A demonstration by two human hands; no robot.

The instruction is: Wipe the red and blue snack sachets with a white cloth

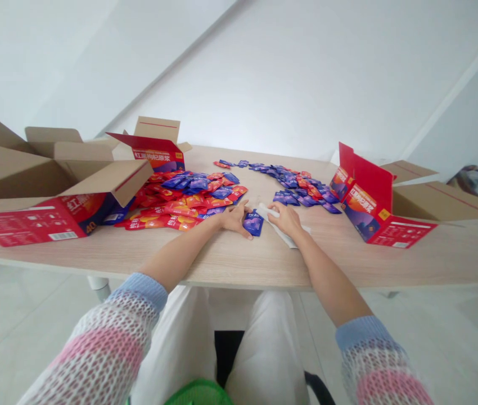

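Note:
A single purple-blue sachet [253,223] lies flat on the table between my two hands. My left hand [234,218] rests just left of it, fingers spread, at the edge of the sachet; whether it presses on it I cannot tell. Folded in the closed fingers of my right hand [287,219] is a white tissue [269,212], next to the sachet's right side. Part of the white sheet spreads under my right wrist. Left of my left hand is a big heap of red and purple sachets [184,202].
Beyond my hands, a band of mostly purple sachets [293,183] curves across the table [239,264]. Open red cartons stand at the left [53,208], at the back left [158,154] and at the right [374,208]. A white wall rises behind the table.

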